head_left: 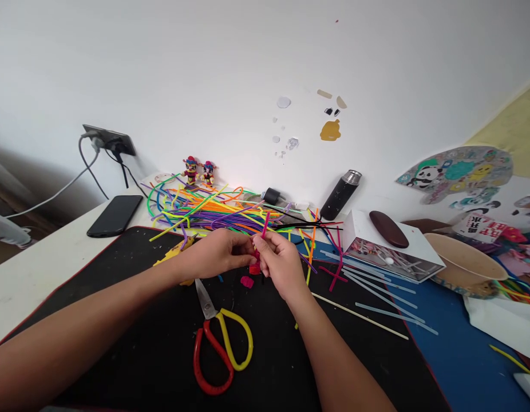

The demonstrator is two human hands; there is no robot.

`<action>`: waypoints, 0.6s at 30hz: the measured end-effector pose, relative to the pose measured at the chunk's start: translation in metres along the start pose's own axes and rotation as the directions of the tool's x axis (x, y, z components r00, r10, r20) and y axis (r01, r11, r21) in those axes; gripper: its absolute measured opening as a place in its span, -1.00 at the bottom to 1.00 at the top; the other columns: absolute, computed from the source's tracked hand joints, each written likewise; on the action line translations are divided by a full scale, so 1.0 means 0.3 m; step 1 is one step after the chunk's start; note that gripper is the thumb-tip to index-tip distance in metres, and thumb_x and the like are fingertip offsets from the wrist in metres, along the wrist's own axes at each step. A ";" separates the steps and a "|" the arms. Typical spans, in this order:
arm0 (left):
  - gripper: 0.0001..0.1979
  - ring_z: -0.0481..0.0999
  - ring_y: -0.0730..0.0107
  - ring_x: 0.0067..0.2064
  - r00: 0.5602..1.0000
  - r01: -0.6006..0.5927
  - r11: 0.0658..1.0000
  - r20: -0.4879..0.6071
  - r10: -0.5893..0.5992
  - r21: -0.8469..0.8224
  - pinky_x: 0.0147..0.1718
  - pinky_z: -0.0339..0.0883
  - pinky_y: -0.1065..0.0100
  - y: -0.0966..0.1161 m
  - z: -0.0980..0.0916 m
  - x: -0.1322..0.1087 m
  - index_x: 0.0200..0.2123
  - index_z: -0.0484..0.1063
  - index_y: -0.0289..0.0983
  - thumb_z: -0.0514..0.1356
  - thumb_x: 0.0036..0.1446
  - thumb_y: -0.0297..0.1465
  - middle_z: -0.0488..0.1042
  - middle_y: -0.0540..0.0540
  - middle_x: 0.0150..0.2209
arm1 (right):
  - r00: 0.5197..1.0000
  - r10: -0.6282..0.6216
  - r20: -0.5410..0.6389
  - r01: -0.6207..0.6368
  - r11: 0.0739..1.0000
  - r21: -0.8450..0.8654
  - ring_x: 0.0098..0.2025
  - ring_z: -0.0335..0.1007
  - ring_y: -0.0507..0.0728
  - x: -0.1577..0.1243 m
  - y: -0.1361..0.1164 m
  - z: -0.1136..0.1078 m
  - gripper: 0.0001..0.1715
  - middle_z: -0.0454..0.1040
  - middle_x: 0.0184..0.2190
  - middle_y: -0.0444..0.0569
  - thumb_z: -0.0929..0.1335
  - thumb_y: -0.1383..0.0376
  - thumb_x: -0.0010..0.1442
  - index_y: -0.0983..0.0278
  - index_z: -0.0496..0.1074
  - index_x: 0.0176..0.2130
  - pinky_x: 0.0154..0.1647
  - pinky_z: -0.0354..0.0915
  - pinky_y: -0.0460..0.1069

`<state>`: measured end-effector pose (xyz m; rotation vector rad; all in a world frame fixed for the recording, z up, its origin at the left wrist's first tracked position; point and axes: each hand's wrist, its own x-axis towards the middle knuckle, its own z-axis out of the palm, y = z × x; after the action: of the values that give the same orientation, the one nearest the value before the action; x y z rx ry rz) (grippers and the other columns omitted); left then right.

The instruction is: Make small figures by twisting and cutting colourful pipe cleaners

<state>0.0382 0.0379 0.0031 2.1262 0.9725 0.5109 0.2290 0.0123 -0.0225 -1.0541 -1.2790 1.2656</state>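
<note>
Both hands meet over the black mat [273,355], close together. My right hand [285,266] is closed in a pinch around a pink pipe cleaner [266,222], whose end sticks up past the thumb. Thumb and fingers of my left hand [216,252] pinch at the same small pink and red piece; their exact grip is partly hidden. A red part [254,269] shows just below the fingertips. Beneath the hands lies a small pink fuzzy bit [246,281]. Scissors [210,311] with one red and one yellow handle rest nearer me. A yellow fuzzy piece [174,250] is partly behind my left hand.
Behind the hands spreads a pile of colored pipe cleaners [222,214]. A phone [114,216] lies at left. To the right are a black flask [341,194], a white box [394,252], pale translucent sticks [389,289], a wooden stick [362,316] and a bowl [466,260].
</note>
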 end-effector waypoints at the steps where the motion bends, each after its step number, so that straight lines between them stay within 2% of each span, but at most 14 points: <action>1: -0.75 0.40 0.40 -0.45 1.000 0.026 1.000 -0.010 -0.026 0.002 -0.47 0.15 0.42 -0.006 0.000 0.002 -0.28 0.55 -0.23 0.25 0.29 -0.17 0.51 0.05 -0.46 | 1.000 -0.002 -0.007 0.002 1.000 0.005 -0.72 0.11 -0.07 -0.001 0.001 0.000 -0.54 0.28 -0.72 -0.28 0.47 -0.08 0.25 0.28 0.55 -0.27 -0.67 0.06 -0.14; 3: -0.73 0.40 0.40 -0.48 0.997 0.072 0.997 -0.030 -0.073 -0.031 -0.50 0.14 0.41 -0.022 -0.002 0.009 -0.31 0.54 -0.24 0.27 0.27 -0.14 0.49 0.05 -0.49 | 1.000 0.002 -0.005 -0.002 1.000 0.031 -0.72 0.14 -0.06 -0.002 -0.001 0.000 -0.51 0.29 -0.71 -0.26 0.45 -0.11 0.27 0.28 0.57 -0.27 -0.68 0.05 -0.14; 7: -0.66 0.49 0.34 -0.44 0.992 0.106 0.976 -0.044 -0.116 -0.189 -0.48 0.28 0.40 -0.057 -0.006 0.025 -0.33 0.51 -0.23 0.28 0.26 -0.06 0.53 0.02 -0.46 | 1.000 0.011 0.018 -0.012 0.997 0.072 -0.72 0.24 -0.04 -0.009 -0.017 0.002 -0.43 0.37 -0.66 -0.20 0.44 -0.17 0.25 0.29 0.61 -0.22 -0.71 0.03 -0.15; 10: -0.61 0.48 0.36 -0.46 0.984 0.135 0.945 -0.073 -0.163 -0.299 -0.48 0.33 0.40 -0.069 -0.012 0.035 -0.35 0.50 -0.24 0.32 0.21 -0.01 0.50 0.04 -0.49 | 0.998 0.008 0.057 -0.012 0.997 0.073 -0.69 0.35 -0.03 -0.016 -0.030 0.007 -0.36 0.45 -0.59 -0.15 0.43 -0.22 0.24 0.31 0.62 -0.18 -0.71 0.05 -0.16; 13: -0.61 0.47 0.39 -0.46 0.977 0.151 0.912 -0.083 -0.196 -0.382 -0.47 0.35 0.42 -0.066 -0.018 0.040 -0.33 0.52 -0.26 0.37 0.14 -0.03 0.50 0.05 -0.49 | 0.993 0.000 0.115 -0.010 0.996 0.086 -0.66 0.44 0.01 -0.021 -0.031 0.010 -0.30 0.51 -0.54 -0.10 0.41 -0.25 0.24 0.32 0.62 -0.13 -0.70 0.08 -0.16; 18: -0.67 0.48 0.43 -0.47 0.977 0.142 0.884 -0.080 -0.197 -0.446 -0.45 0.36 0.43 -0.067 -0.024 0.040 -0.29 0.56 -0.28 0.36 0.15 -0.10 0.55 0.03 -0.46 | 0.982 0.002 0.191 -0.035 0.985 0.167 -0.59 0.55 0.09 -0.019 -0.013 0.007 -0.15 0.61 -0.45 0.05 0.31 -0.37 0.26 0.33 0.63 -0.13 -0.70 0.12 -0.14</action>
<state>0.0319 0.0592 -0.0067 1.6053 0.9930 0.7057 0.2279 0.0063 -0.0190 -0.8410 -1.2791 1.4908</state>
